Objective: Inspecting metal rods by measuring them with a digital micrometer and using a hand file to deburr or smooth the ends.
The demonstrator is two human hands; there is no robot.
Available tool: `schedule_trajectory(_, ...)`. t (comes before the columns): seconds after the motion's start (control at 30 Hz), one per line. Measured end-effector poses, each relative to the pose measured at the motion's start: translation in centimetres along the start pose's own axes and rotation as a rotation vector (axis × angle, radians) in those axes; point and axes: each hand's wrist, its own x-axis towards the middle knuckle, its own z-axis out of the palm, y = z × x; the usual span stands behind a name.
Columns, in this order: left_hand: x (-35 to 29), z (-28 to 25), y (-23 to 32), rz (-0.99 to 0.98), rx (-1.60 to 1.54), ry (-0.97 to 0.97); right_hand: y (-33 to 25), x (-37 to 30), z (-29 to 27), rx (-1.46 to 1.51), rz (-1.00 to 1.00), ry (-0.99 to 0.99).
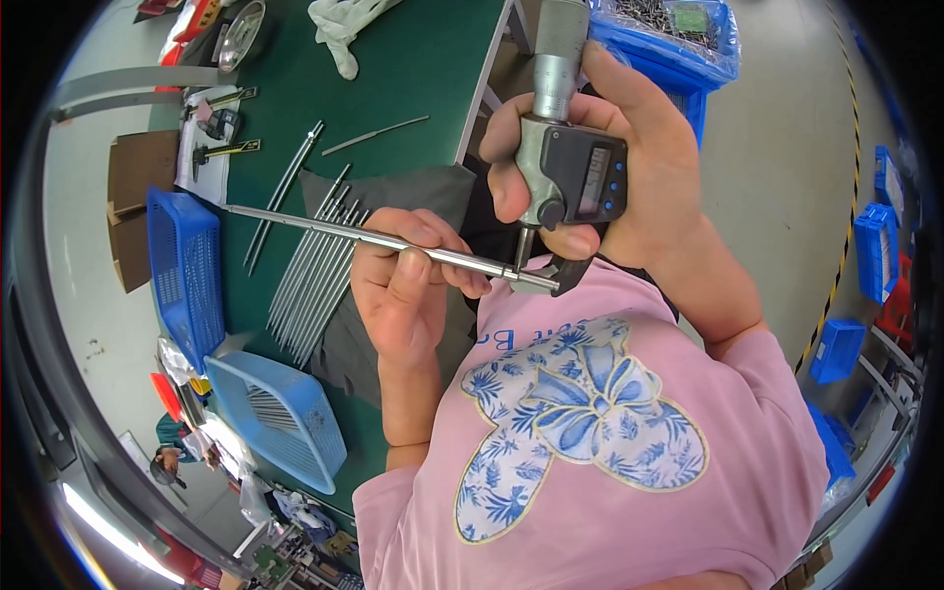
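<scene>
My right hand (654, 162) grips a digital micrometer (539, 162) with a grey frame and a dark display housing. Thumb and fingers wrap around its frame and its silver thimble. Pinched in my left hand (408, 280) is a thin, shiny metal rod (324, 228), held at a slant. The rod's near end lies at the micrometer's jaw, by the spindle tip; whether both measuring faces touch it I cannot tell. Left of my left hand, several similar metal rods (313, 275) lie side by side on a grey cloth (418, 192) over the green table (393, 79).
Two more rods (283, 197) and a thin file-like tool (374, 136) lie farther back. A blue basket (187, 275) and a light-blue basket (280, 393) holding rods stand at left. Calipers (226, 149) rest on paper. Blue bins (678, 59) of small metal parts stand at upper right.
</scene>
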Motion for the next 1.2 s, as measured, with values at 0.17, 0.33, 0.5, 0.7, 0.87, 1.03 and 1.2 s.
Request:
schedule_trajectory(0.17, 0.0, -0.1, -0.3, -0.009, -0.004, 0.015, 0.3, 0.2, -0.6, -0.032, -0.001, 0.024)
schedule_trajectory(0.33, 0.9, 0.0, -0.5, -0.005, -0.015, 0.013, -0.4, 0.6, -0.8, -0.021, -0.003, 0.001)
schedule_trajectory(0.5, 0.4, -0.2, 1.1, 0.002, 0.015, 0.093, -0.3, 1.3, 0.4, 0.051, 0.084, -0.014)
schedule_trajectory(0.7, 0.1, -6.9, 10.5, -0.207, 0.599, 0.559, -0.5, 0.1, -1.9, -0.078, -0.086, 0.181)
schedule_trajectory(0.87, -3.5, -21.0, 22.2, -0.413, 1.911, 0.860, 1.1, 0.3, -2.8, -0.168, -0.098, 0.304)
schedule_trajectory(1.03, -6.7, -31.2, 26.9, -0.689, 2.354, 0.986, 1.2, -0.7, -4.2, -0.249, -0.196, 0.446)
schedule_trajectory(1.2, -6.8, -37.8, 26.4, -0.914, 2.335, 0.819, 0.3, -2.4, -7.3, -0.266, -0.325, 0.555)
